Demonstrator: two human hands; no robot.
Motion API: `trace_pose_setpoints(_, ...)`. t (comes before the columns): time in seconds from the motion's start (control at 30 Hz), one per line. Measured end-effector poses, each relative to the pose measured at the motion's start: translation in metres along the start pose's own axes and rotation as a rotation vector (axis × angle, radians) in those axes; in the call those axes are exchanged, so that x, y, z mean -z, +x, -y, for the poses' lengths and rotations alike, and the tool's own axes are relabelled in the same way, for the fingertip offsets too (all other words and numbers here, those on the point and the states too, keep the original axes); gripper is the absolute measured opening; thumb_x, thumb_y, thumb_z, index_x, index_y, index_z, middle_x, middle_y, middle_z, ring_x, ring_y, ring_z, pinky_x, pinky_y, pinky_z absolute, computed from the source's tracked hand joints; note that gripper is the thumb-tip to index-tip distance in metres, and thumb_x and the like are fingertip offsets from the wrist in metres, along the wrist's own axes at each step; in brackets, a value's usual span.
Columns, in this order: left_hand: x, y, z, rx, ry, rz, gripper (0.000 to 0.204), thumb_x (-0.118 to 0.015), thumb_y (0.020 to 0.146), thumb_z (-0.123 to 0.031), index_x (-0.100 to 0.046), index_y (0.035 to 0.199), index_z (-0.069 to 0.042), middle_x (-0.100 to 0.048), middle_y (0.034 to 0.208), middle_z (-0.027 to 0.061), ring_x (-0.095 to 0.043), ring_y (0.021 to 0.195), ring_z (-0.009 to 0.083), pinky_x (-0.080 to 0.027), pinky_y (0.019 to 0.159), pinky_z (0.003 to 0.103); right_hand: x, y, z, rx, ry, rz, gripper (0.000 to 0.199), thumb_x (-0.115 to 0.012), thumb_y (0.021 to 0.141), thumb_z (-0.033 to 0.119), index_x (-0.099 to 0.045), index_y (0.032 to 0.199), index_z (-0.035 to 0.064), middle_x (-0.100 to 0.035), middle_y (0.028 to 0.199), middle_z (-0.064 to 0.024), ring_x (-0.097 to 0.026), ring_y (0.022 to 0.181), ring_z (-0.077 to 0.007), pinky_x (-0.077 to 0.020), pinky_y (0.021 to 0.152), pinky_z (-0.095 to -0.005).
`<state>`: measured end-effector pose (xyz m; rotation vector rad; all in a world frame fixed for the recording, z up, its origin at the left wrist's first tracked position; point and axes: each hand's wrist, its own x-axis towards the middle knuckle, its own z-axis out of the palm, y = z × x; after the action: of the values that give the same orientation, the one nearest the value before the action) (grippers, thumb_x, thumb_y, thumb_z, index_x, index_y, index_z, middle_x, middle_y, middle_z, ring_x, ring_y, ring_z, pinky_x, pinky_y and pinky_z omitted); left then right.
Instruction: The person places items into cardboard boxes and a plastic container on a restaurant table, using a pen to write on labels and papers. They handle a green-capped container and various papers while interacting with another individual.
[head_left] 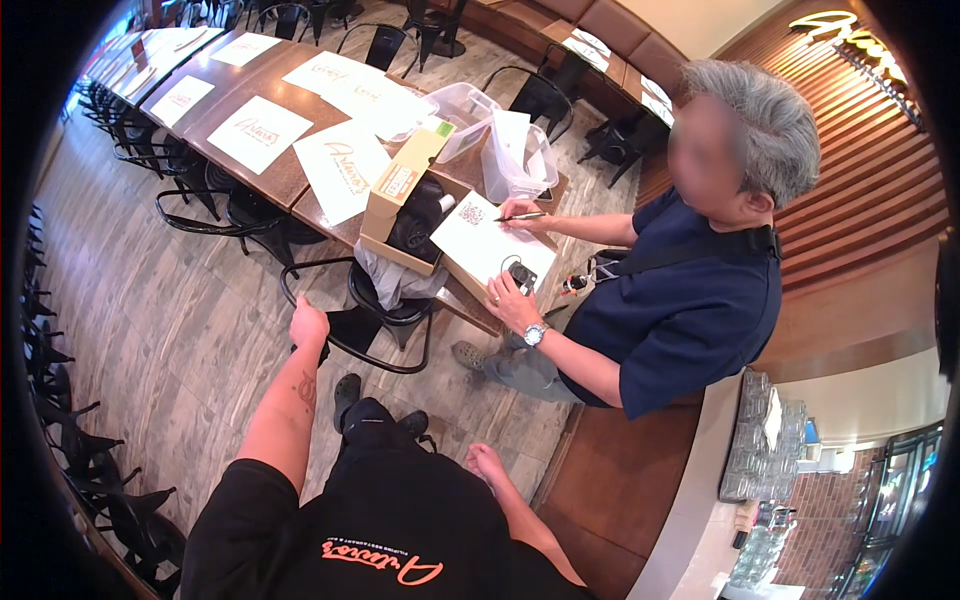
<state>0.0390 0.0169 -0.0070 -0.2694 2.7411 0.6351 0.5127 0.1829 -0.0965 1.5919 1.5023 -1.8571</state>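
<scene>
My left hand is closed over the curved back rail of a black metal chair at the table's near side. My right hand hangs low beside my body, its fingers curled, with nothing visible in it. Across from me another person in a dark blue shirt holds a pen over a white sheet with a square code. That person's other hand rests on a small black device. Beside the sheet an open cardboard box holds black items.
A long wooden table bears several printed paper placemats and clear plastic bins. Grey plastic wrapping lies on the chair seat. More black chairs line the table. Glasses are stacked on a counter at right.
</scene>
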Motion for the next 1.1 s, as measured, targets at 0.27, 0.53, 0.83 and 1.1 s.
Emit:
trace_pose_setpoints(0.27,0.000,-0.002,0.000,0.000,0.011,-0.002,0.026,-0.047,0.083,-0.014,-0.049,0.109,-0.010,-0.063,0.102,0.0203,-0.060,0.098,0.0381,-0.047,0.082,0.048,0.004,0.003,-0.004,-0.009,0.010,-0.025,0.027,-0.049,0.094,0.029,-0.057,0.108,0.0075,-0.061,0.084,-0.0049,-0.055,0.064,-0.0125,-0.0457,0.054,-0.0261)
trace_pose_setpoints(0.53,0.004,-0.004,-0.005,0.011,-0.003,0.009,0.027,-0.046,0.084,-0.013,-0.049,0.110,-0.010,-0.063,0.102,0.0210,-0.060,0.098,0.0383,-0.047,0.082,0.048,0.000,0.001,0.003,0.014,-0.027,-0.028,0.028,-0.050,0.093,0.029,-0.056,0.110,0.0080,-0.061,0.085,-0.0056,-0.056,0.064,-0.0122,-0.0455,0.053,-0.0253)
trace_pose_setpoints(0.83,0.013,-0.008,-0.010,0.022,0.032,0.020,0.029,-0.046,0.085,-0.014,-0.049,0.113,-0.011,-0.063,0.103,0.0203,-0.061,0.097,0.0376,-0.047,0.082,0.047,-0.001,0.004,0.003,0.026,0.032,-0.007,0.026,-0.050,0.093,0.030,-0.057,0.106,0.0085,-0.060,0.083,-0.0042,-0.055,0.063,-0.0125,-0.0452,0.054,-0.0250)
trace_pose_setpoints(1.1,0.002,-0.002,0.000,0.021,0.031,0.003,0.036,-0.048,0.083,-0.015,-0.048,0.119,-0.013,-0.064,0.103,0.0180,-0.062,0.097,0.0353,-0.047,0.082,0.046,0.003,0.006,-0.004,-0.002,-0.029,-0.004,0.025,-0.051,0.093,0.030,-0.057,0.105,0.0085,-0.060,0.083,-0.0047,-0.055,0.064,-0.0125,-0.0462,0.055,-0.0259)
